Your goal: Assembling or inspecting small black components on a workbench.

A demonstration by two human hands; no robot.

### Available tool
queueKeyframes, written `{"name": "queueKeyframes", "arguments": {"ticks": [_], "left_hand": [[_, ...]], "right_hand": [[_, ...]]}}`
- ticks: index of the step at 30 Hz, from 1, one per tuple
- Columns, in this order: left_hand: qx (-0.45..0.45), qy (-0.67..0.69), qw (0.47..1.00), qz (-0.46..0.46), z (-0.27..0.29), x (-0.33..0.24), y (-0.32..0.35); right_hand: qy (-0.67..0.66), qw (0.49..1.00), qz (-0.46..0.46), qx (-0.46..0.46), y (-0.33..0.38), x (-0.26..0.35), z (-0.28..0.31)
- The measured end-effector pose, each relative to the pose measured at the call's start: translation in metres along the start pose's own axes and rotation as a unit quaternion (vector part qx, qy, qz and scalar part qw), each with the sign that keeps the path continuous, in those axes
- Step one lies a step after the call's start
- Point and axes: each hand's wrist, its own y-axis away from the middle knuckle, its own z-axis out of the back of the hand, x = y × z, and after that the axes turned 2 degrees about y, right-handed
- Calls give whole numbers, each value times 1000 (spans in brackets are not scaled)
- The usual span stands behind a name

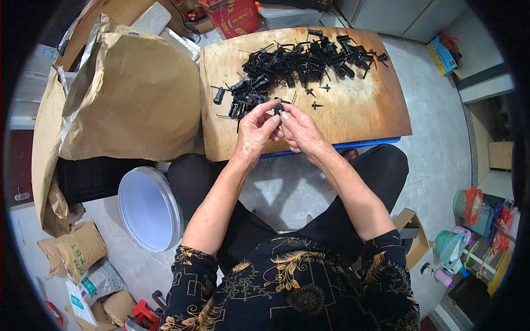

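Note:
My left hand [255, 129] and my right hand [298, 129] meet over the near edge of a wooden board [364, 110]. Together their fingertips pinch one small black plastic part [279, 108]. Just beyond my fingers lies a heap of black plastic parts [298, 63], stretching across the far half of the board. A few loose small black pieces [317, 103] lie scattered on the bare wood to the right of my hands.
A large brown paper sack [132, 94] stands left of the board. A white bucket [149, 207] sits on the floor by my left knee. Smaller bags [77, 251] lie at the lower left. Baskets and bottles [469, 231] crowd the right; a red box [234, 16] stands behind.

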Motion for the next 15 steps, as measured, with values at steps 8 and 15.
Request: {"name": "queueKeyframes", "arguments": {"ticks": [8,15], "left_hand": [[-8,-5,1000,-5,2,7,-5],[-31,-26,999,-9,1,6,-7]], "right_hand": [[14,1000,1,-28,-9,-6,-3],[20,999,-17,-25,-13,-4,-5]]}}
